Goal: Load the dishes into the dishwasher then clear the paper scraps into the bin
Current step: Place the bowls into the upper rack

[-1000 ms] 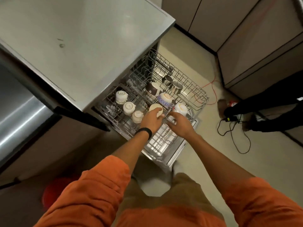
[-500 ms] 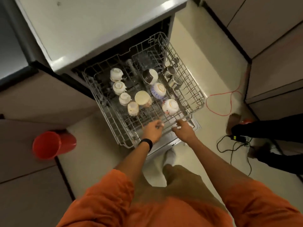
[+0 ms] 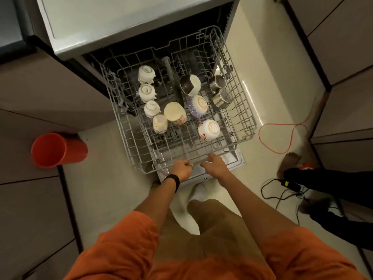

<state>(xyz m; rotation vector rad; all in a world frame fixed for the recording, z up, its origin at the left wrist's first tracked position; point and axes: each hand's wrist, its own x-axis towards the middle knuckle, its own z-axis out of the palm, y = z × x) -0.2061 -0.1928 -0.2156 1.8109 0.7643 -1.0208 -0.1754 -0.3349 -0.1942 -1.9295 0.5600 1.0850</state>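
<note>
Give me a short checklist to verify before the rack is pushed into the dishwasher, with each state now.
1. Left hand grips the rack front rim: ok.
2. Right hand grip on that rim: cannot tell, blurred.
3. Cups and bowls sit inside the rack walls: ok.
4. Steel cups seated firmly: cannot tell; they lie tilted.
5. Orange cable lies apart from the dishwasher: ok.

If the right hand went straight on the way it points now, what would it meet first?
The right hand would likely meet the dish rack's front rail almost at once; whether it already touches is unclear. Past that stands the floral bowl.
</note>
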